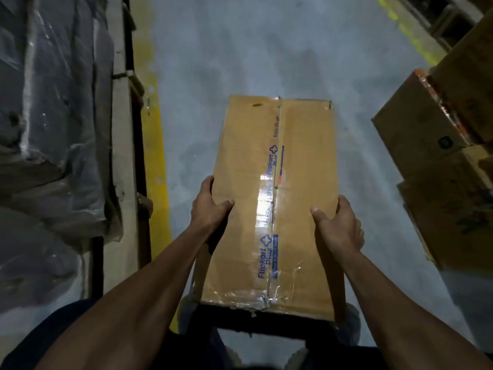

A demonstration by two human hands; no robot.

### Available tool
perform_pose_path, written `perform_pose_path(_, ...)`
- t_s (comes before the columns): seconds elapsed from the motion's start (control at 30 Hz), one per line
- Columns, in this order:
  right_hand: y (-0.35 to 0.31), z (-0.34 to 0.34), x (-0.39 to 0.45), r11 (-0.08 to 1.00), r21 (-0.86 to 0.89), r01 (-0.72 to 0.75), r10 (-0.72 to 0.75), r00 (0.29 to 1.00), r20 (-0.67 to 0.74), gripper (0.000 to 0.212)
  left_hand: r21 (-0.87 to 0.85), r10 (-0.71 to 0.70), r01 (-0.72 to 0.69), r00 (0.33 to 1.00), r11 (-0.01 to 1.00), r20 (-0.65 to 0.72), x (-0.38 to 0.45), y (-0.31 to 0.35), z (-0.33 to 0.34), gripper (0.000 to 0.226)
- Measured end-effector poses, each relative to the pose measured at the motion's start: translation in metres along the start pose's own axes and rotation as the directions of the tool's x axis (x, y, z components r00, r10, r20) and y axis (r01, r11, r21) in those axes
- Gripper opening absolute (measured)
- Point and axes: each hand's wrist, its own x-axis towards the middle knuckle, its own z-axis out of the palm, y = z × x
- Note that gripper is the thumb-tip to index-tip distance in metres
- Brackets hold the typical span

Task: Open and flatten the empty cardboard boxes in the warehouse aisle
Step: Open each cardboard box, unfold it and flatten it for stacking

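A long brown cardboard box (298,161) with clear tape and blue print along its middle seam hangs in front of me above the grey floor. My left hand (209,206) grips its left edge, thumb on top and fingers curled down the side. My right hand (338,222) grips the right edge the same way. The box's top flaps are taped closed.
Stacked cardboard boxes (432,134) stand at the right. At the left, pallets wrapped in dark plastic film (53,116) sit behind a yellow floor line (156,169). The grey concrete aisle floor (266,49) stretches ahead. My shoes show below the box.
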Motion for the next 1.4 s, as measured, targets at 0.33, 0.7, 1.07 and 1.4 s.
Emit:
perform_pose_path(0.33, -0.025, 0.013, 0.06, 0.997, -0.048, 0.054, -0.055, 0.998, -0.031, 0.064, 0.063, 0.105, -0.101, 0.992, 0.993, -0.066, 0.053, 0.009, 0.022, 0.072)
perform_pose_path(0.7, 0.005, -0.003, -0.015, 0.972, -0.191, 0.134, -0.086, 0.966, 0.242, 0.075, 0.481, -0.025, -0.141, 0.946, 0.865, 0.324, -0.026, -0.012, -0.001, 0.091)
perform_pose_path(1.07, 0.055, -0.013, -0.075, 0.922, -0.321, 0.215, -0.043, 0.883, 0.467, 0.131, 0.603, -0.046, -0.28, 0.883, 0.747, 0.467, -0.09, -0.047, -0.015, 0.14)
perform_pose_path(1.4, 0.049, -0.005, -0.079, 0.927, -0.332, 0.174, -0.069, 0.95, 0.305, 0.112, 0.533, 0.051, -0.244, 0.935, 0.81, 0.351, -0.092, -0.045, -0.009, 0.121)
